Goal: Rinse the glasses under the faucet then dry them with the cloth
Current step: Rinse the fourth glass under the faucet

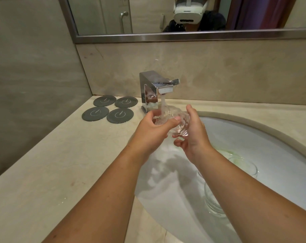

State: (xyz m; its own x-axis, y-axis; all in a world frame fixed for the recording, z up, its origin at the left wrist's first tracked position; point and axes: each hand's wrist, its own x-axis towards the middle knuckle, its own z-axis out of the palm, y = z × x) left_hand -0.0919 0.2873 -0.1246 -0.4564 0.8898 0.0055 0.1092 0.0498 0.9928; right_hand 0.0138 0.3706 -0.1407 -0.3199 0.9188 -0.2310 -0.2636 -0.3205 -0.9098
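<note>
Both my hands hold a clear glass (173,120) tilted on its side under the running stream from the chrome faucet (154,88). My left hand (152,130) grips the glass near its open rim, thumb across it. My right hand (192,132) cups the base end, fingers curled under it. Water pours into the glass mouth. Two more clear glasses lie in the white sink basin: one (243,163) to the right of my right forearm, another (213,200) partly hidden under that forearm. No cloth is in view.
Several dark round coasters (110,109) lie on the beige stone counter (61,163) left of the faucet. The oval sink (254,134) fills the right half. A mirror (166,18) hangs above the backsplash, and a wall closes the left side.
</note>
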